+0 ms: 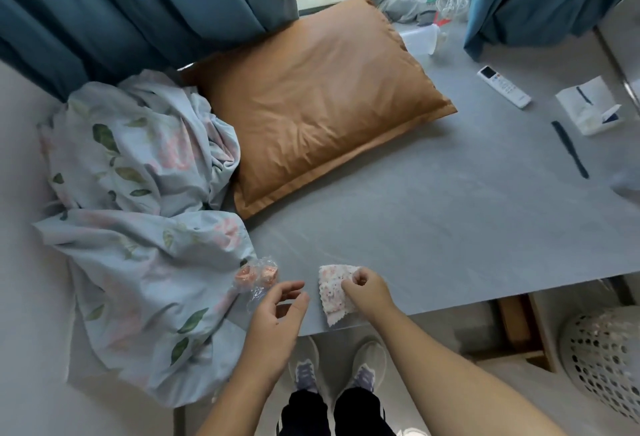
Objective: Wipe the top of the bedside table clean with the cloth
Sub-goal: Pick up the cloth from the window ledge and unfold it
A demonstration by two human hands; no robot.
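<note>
A small white cloth [331, 292] with a pink speckled print lies at the front edge of the grey table top [433, 228]. My right hand [367, 288] pinches the cloth's right side between thumb and fingers. My left hand [277, 318] hovers just left of the cloth with its fingers curled and apart, holding nothing. A crumpled clear plastic wrapper [258, 278] with pink pieces inside lies on the table just above my left hand.
An orange pillow [318, 100] and a floral sheet [138, 210] cover the table's left part. At the right lie a white remote [504, 86], a tissue pack [588, 106] and a dark strip [569, 148]. A white perforated basket [606, 359] stands on the floor at the right.
</note>
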